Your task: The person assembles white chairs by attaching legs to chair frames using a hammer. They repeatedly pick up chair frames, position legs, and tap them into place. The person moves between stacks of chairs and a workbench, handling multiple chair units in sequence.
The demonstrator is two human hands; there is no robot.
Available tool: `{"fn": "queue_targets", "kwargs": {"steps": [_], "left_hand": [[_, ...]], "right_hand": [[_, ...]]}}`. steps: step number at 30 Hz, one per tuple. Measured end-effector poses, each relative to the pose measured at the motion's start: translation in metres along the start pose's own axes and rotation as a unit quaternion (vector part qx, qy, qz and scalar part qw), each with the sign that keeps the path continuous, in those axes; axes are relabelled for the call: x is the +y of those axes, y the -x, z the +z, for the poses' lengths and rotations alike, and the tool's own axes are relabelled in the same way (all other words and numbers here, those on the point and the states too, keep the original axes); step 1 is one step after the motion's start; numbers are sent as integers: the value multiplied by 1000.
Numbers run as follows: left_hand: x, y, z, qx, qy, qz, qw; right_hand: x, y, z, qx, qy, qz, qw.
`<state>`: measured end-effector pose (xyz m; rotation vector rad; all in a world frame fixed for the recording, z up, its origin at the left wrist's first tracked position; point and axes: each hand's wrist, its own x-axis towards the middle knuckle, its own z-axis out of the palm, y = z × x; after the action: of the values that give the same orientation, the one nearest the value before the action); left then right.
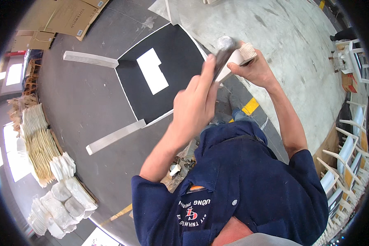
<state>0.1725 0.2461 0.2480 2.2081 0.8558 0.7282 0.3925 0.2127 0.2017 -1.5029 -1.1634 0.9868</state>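
An upturned stool or seat has a black underside bearing a white label. White legs stick out from its corners, such as the far-left leg and the near-left leg. My left hand is closed around what looks like a hammer, with a rounded metal head and dark handle, slightly blurred. Its head is beside the raised end of the right-hand leg. At that end, my right hand grips a light, ridged piece, its fingers partly hidden behind.
Cardboard boxes stand at the far left. Stacked pale parts and wrapped bundles line the left side. Rows of white chair frames stand at the right. Yellow tape marks the floor near my feet.
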Motion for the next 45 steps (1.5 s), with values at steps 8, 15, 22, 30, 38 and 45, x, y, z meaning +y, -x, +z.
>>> {"fn": "queue_targets", "kwargs": {"steps": [8, 15, 22, 30, 38, 45], "left_hand": [[24, -6, -24, 47, -13, 47, 998], [82, -42, -49, -116, -244, 228, 935], [110, -68, -35, -320, -472, 63, 819], [97, -49, -26, -295, -495, 137, 806], [65, -13, -26, -153, -346, 167, 910], [57, -10, -24, -91, -330, 252, 905]], "right_hand": [[30, -1, 3, 31, 14, -53, 998], [14, -4, 2, 65, 72, -41, 994], [18, -3, -2, 65, 82, -78, 991], [13, 3, 1, 83, 19, -85, 993], [21, -4, 5, 64, 32, -70, 995], [26, -6, 3, 97, 58, -73, 991]]}}
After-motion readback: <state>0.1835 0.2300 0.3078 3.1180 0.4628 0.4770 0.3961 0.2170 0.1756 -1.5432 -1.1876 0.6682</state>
